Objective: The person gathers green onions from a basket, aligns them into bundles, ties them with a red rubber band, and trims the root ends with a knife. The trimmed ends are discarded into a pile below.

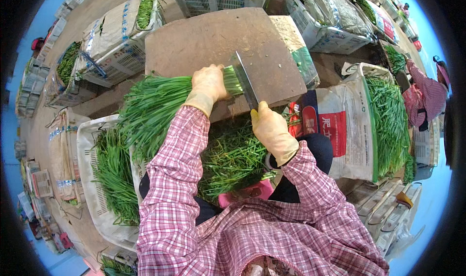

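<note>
Gloved in pale rubber, my left hand (208,85) grips a thick bunch of long green leaf vegetables, probably garlic chives (160,101), near its pale stem ends. The bunch lies over the near edge of a brown board (218,39), its leaves fanning out to the left. In my right hand (273,130), also gloved, is the handle of a broad-bladed knife (244,80). Its blade points away from me, right beside the stem ends. Whether the edge touches the stems is hard to tell. Below the board, loose green trimmings (233,159) are heaped between my knees.
A white plastic crate (87,174) of greens stands at my left. To the right, a printed white sack (349,130) lies beside more cut greens (387,127). Covered crates (116,54) stand beyond the board. A person in a checked sleeve (427,90) is at far right.
</note>
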### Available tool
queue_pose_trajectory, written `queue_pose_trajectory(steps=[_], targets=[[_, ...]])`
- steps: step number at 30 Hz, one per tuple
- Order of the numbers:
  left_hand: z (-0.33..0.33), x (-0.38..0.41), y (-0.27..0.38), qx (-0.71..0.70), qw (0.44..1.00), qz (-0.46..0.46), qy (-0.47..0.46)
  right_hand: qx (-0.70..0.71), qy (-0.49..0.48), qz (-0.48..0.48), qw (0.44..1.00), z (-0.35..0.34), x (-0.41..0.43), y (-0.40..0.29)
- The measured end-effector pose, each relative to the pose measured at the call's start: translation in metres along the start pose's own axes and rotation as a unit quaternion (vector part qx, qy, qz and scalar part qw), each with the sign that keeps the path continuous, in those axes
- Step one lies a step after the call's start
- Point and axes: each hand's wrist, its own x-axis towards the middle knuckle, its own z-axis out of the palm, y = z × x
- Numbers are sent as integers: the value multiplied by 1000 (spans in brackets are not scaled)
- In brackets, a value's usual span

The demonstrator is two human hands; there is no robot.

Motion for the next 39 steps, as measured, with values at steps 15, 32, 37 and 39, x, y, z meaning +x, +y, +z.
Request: queue_pose_trajectory(steps=[15, 32, 37, 39], targets=[[-7, 3, 3, 17, 998, 2, -58, 23, -91, 45, 995, 2, 43, -5], [2, 10, 0, 17, 1000, 5, -11, -4, -94, 29, 995, 25, 116, -24], [4, 4, 1, 16, 1000, 6, -18, -18, -115, -11, 993, 35, 120, -14], [3, 5, 1, 16, 1000, 15, -3, -53, -108, -52, 991, 37, 132, -2]])
